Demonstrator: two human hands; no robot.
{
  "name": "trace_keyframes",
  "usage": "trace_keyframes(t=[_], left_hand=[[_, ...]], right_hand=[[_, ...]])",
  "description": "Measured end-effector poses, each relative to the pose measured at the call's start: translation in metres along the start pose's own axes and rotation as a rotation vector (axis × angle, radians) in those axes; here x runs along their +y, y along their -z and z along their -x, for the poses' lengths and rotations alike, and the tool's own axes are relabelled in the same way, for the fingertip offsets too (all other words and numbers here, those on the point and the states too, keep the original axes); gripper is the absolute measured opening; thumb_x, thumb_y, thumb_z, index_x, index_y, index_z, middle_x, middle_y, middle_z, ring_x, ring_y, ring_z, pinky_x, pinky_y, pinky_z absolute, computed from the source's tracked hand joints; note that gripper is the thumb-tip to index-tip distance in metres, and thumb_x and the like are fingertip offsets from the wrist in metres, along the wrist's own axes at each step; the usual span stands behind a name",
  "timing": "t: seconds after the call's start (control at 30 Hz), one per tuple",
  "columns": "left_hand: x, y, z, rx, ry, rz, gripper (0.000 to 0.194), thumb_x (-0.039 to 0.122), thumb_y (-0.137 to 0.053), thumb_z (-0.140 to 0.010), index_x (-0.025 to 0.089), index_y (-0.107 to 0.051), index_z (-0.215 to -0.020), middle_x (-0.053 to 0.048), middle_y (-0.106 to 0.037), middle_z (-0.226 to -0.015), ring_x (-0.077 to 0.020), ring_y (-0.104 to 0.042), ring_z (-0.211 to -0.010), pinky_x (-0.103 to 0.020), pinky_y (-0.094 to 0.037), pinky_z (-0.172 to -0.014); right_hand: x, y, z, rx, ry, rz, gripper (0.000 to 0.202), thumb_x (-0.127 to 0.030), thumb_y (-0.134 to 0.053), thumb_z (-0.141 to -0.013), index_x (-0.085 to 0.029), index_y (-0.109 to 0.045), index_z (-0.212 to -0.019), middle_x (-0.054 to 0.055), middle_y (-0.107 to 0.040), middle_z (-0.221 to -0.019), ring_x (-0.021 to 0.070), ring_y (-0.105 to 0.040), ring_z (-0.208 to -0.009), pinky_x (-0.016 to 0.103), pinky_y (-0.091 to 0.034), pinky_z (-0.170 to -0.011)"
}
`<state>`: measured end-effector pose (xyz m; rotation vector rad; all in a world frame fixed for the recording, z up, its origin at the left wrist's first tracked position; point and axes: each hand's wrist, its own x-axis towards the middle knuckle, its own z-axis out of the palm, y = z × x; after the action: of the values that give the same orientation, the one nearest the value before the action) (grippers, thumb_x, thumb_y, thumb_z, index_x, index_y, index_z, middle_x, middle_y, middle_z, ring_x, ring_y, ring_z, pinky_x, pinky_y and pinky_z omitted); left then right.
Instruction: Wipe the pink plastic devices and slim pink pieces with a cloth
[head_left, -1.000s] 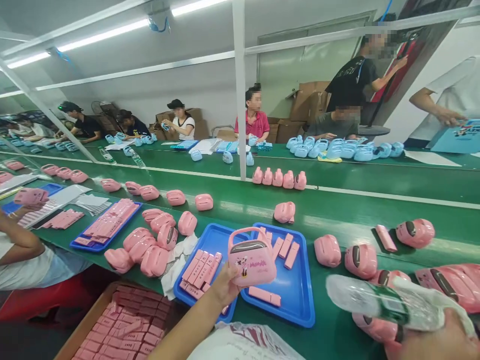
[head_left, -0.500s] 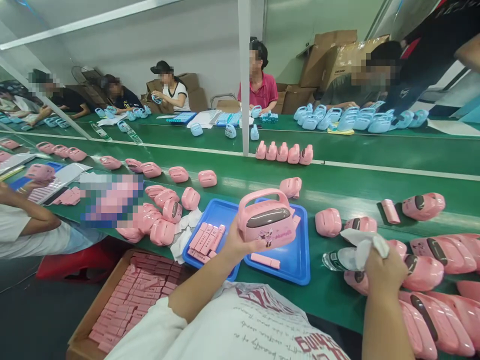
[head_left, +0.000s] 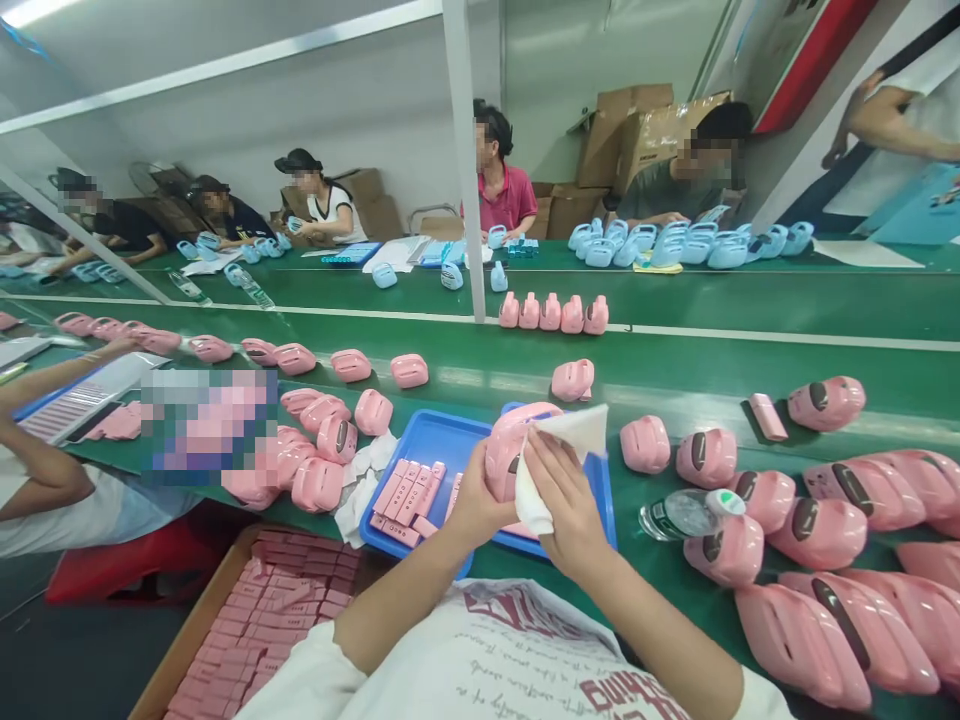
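In front of my chest, my left hand [head_left: 480,490] grips a pink plastic housing with a carry handle [head_left: 504,455]. My right hand [head_left: 561,492] presses a white cloth [head_left: 534,490] against its dark-windowed face, which is mostly covered. Below them lie a blue tray [head_left: 442,428] of pink strip-shaped parts [head_left: 411,490] and a second blue tray [head_left: 606,510], partly hidden by my hands. To the right, a plastic bottle [head_left: 679,515] lies on its side among several more pink housings [head_left: 724,550].
Pink housings [head_left: 319,482] and crumpled white cloths [head_left: 358,495] lie left of the trays. A carton of pink parts [head_left: 262,620] stands below the table edge. A metal post [head_left: 466,180] rises mid-table. Co-workers sit opposite with blue housings [head_left: 697,242]; another person's arm is at left.
My right hand has moved left with the cloth, from beside the bottle onto the housing. The housing has turned in my left hand. My view has shifted slightly.
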<state>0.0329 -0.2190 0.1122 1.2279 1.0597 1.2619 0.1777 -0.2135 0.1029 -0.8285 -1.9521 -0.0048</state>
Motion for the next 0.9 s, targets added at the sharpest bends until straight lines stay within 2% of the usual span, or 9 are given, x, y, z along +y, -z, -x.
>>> trace_keyframes(t=[0.1, 0.27, 0.43, 0.53, 0.6, 0.7, 0.77, 0.83, 0.9], left_hand=[[-0.001, 0.005, 0.004, -0.034, 0.033, -0.044, 0.076, 0.023, -0.083, -0.052, 0.018, -0.047, -0.119, -0.01, -0.061, -0.117, -0.027, -0.058, -0.108, -0.039, -0.046, -0.093], [0.0, 0.002, 0.005, -0.031, -0.043, -0.055, 0.075, 0.019, -0.083, -0.05, 0.02, -0.051, -0.117, -0.008, -0.06, -0.12, -0.0275, -0.055, -0.112, -0.038, -0.043, -0.097], [0.002, -0.001, 0.002, -0.011, 0.002, -0.052, 0.073, 0.02, -0.082, -0.05, 0.019, -0.051, -0.117, -0.007, -0.062, -0.114, -0.0269, -0.058, -0.106, -0.039, -0.044, -0.094], [0.001, -0.002, 0.001, 0.006, -0.036, -0.063, 0.066, 0.021, -0.081, -0.054, 0.019, -0.054, -0.114, -0.008, -0.061, -0.117, -0.0268, -0.056, -0.109, -0.039, -0.043, -0.097], [0.002, -0.001, 0.0, -0.005, -0.032, -0.018, 0.069, 0.022, -0.082, -0.052, 0.019, -0.053, -0.115, -0.009, -0.061, -0.117, -0.0274, -0.056, -0.11, -0.039, -0.043, -0.097], [0.009, 0.002, -0.003, -0.061, -0.006, 0.122, 0.076, 0.026, -0.083, -0.051, 0.017, -0.052, -0.119, -0.011, -0.062, -0.117, -0.0294, -0.058, -0.109, -0.041, -0.047, -0.092], [0.015, 0.006, -0.003, -0.106, -0.009, 0.192, 0.072, 0.031, -0.081, -0.054, 0.017, -0.053, -0.119, -0.011, -0.063, -0.116, -0.0295, -0.059, -0.107, -0.04, -0.049, -0.088], [0.02, 0.008, -0.002, -0.135, -0.02, 0.207, 0.07, 0.033, -0.08, -0.055, 0.017, -0.055, -0.118, -0.01, -0.065, -0.114, -0.0292, -0.06, -0.106, -0.039, -0.05, -0.086], [0.024, 0.009, 0.0, -0.162, -0.02, 0.21, 0.069, 0.032, -0.08, -0.056, 0.017, -0.055, -0.119, -0.01, -0.066, -0.113, -0.0292, -0.06, -0.105, -0.04, -0.05, -0.087]], right_hand=[[0.006, 0.006, 0.0, -0.019, 0.025, -0.04, 0.058, -0.018, -0.038, -0.091, -0.019, -0.025, -0.147, 0.014, -0.044, -0.141, 0.0256, -0.04, -0.132, 0.045, -0.042, -0.103], [0.006, 0.008, -0.001, -0.031, 0.12, -0.043, 0.059, -0.021, -0.039, -0.09, -0.018, -0.027, -0.147, 0.014, -0.047, -0.138, 0.0307, -0.041, -0.131, 0.052, -0.04, -0.103], [0.004, 0.007, 0.0, 0.022, 0.026, -0.041, 0.059, -0.022, -0.04, -0.091, -0.019, -0.025, -0.148, 0.014, -0.043, -0.142, 0.0285, -0.041, -0.131, 0.049, -0.042, -0.102], [-0.003, 0.006, 0.002, -0.017, 0.116, -0.045, 0.055, -0.024, -0.042, -0.09, -0.018, -0.034, -0.144, 0.014, -0.047, -0.138, 0.0286, -0.036, -0.134, 0.051, -0.034, -0.109], [-0.003, 0.006, 0.005, 0.024, 0.125, -0.061, 0.051, -0.024, -0.047, -0.089, -0.017, -0.043, -0.139, 0.013, -0.053, -0.133, 0.0268, -0.038, -0.133, 0.049, -0.033, -0.109], [0.012, 0.009, 0.01, 0.2, -0.185, -0.222, 0.042, -0.033, -0.043, -0.092, -0.009, -0.057, -0.124, 0.014, -0.062, -0.12, 0.0211, -0.056, -0.117, 0.039, -0.045, -0.1], [0.024, 0.014, 0.011, 0.301, -0.428, -0.353, 0.047, -0.038, -0.028, -0.096, -0.009, -0.062, -0.114, 0.012, -0.068, -0.106, 0.0162, -0.066, -0.095, 0.03, -0.057, -0.075], [0.031, 0.022, 0.008, 0.366, -0.611, -0.516, 0.051, -0.038, -0.02, -0.098, -0.012, -0.057, -0.122, 0.008, -0.07, -0.1, 0.0157, -0.069, -0.085, 0.029, -0.058, -0.073], [0.029, 0.031, 0.0, 0.456, -0.729, -0.682, 0.05, -0.039, -0.02, -0.097, -0.019, -0.051, -0.131, 0.007, -0.068, -0.11, 0.0184, -0.067, -0.096, 0.035, -0.057, -0.081]])
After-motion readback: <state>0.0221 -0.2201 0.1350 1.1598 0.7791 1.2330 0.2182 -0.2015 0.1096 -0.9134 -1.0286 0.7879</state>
